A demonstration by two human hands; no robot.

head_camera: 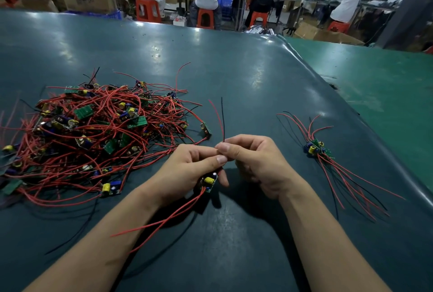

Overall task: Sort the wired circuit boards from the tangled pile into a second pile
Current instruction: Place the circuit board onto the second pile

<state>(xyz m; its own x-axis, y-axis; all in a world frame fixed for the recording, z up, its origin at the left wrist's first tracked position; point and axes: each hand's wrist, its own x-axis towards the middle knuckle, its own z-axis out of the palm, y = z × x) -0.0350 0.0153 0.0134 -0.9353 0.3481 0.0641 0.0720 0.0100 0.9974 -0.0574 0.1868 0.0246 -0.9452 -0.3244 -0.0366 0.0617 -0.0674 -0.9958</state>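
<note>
You're early in the job. The tangled pile [93,137] on your left is large — dozens of little green boards knotted in red and black wire — while the second pile [316,149] off to your right holds only a handful, their wires fanned out on the green mat [257,76].

Between the two, you have one board [209,183] lifted just off the mat. Your left hand [187,170] has its fingers curled round the board, its long red leads trailing down toward you. Your right hand [253,158] pinches the board's upper wires at the fingertips, a red and a black strand standing up above them.

My guess — this board goes right next, and nearly the whole heap remains to be sorted.
</note>
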